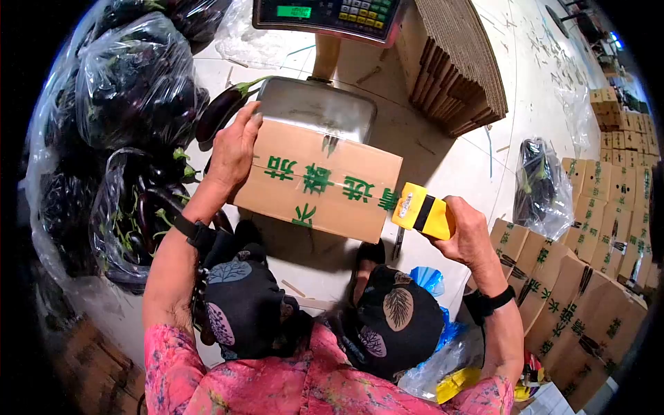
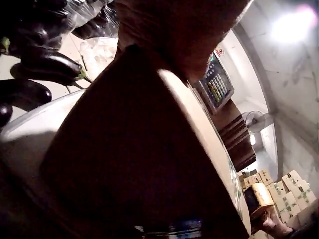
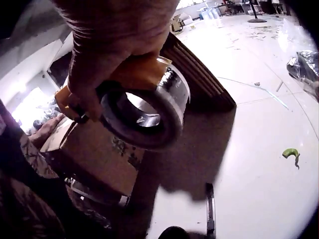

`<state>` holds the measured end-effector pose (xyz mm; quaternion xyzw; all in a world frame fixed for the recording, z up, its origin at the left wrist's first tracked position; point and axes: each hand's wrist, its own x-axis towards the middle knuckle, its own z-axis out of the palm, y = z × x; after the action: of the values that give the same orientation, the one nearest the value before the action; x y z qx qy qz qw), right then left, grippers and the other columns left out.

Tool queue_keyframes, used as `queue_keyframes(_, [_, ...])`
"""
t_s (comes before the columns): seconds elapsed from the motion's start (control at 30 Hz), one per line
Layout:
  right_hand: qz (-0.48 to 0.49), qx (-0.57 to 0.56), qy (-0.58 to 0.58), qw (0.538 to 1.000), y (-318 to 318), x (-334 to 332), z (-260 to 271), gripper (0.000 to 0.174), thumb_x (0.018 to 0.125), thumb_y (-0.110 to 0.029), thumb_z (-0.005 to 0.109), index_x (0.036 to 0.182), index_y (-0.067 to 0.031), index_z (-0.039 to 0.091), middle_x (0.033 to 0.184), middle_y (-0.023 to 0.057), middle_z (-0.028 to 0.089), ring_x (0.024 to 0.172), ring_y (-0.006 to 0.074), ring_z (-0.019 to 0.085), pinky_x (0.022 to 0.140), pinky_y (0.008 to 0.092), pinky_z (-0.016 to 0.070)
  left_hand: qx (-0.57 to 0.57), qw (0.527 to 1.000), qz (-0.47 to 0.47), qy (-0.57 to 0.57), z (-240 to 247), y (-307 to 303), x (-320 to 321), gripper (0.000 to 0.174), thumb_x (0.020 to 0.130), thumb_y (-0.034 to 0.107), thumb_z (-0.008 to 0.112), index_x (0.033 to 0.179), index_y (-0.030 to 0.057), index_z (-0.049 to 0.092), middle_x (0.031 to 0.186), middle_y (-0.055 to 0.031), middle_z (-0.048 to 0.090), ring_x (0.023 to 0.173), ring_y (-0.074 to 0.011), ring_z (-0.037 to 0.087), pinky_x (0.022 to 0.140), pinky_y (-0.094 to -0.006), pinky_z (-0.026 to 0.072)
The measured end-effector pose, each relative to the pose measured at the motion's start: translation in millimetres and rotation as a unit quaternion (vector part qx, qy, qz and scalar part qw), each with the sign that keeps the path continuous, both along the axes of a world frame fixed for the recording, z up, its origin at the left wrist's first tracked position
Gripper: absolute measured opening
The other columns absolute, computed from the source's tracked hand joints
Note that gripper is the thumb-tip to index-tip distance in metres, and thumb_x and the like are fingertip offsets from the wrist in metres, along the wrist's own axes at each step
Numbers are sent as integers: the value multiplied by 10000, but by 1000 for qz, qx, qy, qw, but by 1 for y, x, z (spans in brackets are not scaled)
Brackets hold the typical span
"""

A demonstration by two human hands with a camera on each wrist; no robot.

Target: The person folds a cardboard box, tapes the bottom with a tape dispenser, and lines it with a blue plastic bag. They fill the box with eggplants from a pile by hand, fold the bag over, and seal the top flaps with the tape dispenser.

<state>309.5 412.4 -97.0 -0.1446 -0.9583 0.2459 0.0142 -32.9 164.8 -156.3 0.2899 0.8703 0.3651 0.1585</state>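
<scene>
A closed cardboard box [image 1: 325, 183] printed with green characters lies on the steel platform [image 1: 318, 104] of a scale. My left hand [image 1: 234, 149] rests along the box's left end, its fingers reaching toward the far corner. In the left wrist view, the box's dark side [image 2: 134, 149] fills the middle, with the hand [image 2: 174, 30] above it. At the other end of the box, my right hand [image 1: 465, 232] grips a yellow tape dispenser [image 1: 423, 211]. The dispenser's wide tape roll [image 3: 144, 117] shows beneath that hand in the right wrist view.
Bagged eggplants [image 1: 138, 83] crowd the left, and a loose eggplant [image 1: 225, 114] lies beside the platform. Flattened cardboard [image 1: 456, 76] stands at the far right of the scale display [image 1: 294, 12]. Printed boxes [image 1: 567, 304] line the right. A utility knife [image 3: 211, 209] lies on the floor.
</scene>
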Motion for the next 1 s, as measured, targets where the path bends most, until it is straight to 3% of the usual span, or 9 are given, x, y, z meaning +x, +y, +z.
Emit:
queue_keyframes(0.3, [-48,-176,80,980,-8,6,-97,400,730,-181,769,999,-27,515,873,179,591,781,373,632,690,412,532,12,999,-10,35,0,2,1,372,1016,324,439,1287,93,546,735,-191,590,669,-275,591,682,-373,479])
queue_keyframes(0.4, [-63,-156,57,984,-2,24,-119,398,727,-162,756,1013,-31,512,877,180,584,810,381,628,712,417,532,14,999,-13,39,-3,2,1,379,1014,323,437,1298,95,541,690,-149,540,640,-197,526,661,-343,465])
queue_keyframes(0.57, [-84,-55,-46,994,19,88,-153,374,762,-211,726,972,-36,471,858,188,563,810,403,590,699,453,500,9,998,-22,57,2,3,3,387,1023,338,426,1301,97,543,735,-156,576,668,-202,552,679,-333,467])
queue_keyframes(0.67, [-99,-7,-130,987,18,101,-142,396,752,-226,729,961,-36,451,848,184,567,787,393,592,676,463,496,12,996,-38,76,-3,1,1,402,1028,359,416,1304,96,543,823,-176,627,714,-227,594,713,-330,478])
queue_keyframes(0.8, [-93,76,-201,972,4,67,-107,359,711,-136,715,952,-35,470,801,191,596,728,375,632,640,450,536,-8,997,-46,62,-1,3,-2,422,1028,373,404,1304,83,536,909,-186,657,802,-271,638,758,-354,486])
queue_keyframes(0.9, [-88,115,-233,962,-1,42,-111,349,670,-112,742,918,-40,507,776,177,625,712,336,666,642,430,559,-16,997,-45,58,2,3,2,438,1021,381,413,1309,69,518,960,-205,659,870,-300,653,791,-370,486])
queue_keyframes(0.93, [-93,99,-258,957,-3,30,-115,374,689,-131,729,953,-35,483,801,190,611,728,376,650,633,450,544,-21,997,-47,56,1,3,3,441,1017,381,417,1310,65,512,978,-211,658,891,-310,656,802,-375,486])
queue_keyframes(1.0, [-90,104,-274,952,-10,8,-120,326,681,-123,722,924,-64,514,803,164,639,731,324,673,645,427,558,-15,997,-50,48,0,3,5,446,1005,373,428,1305,49,496,1010,-230,655,920,-350,659,808,-406,486])
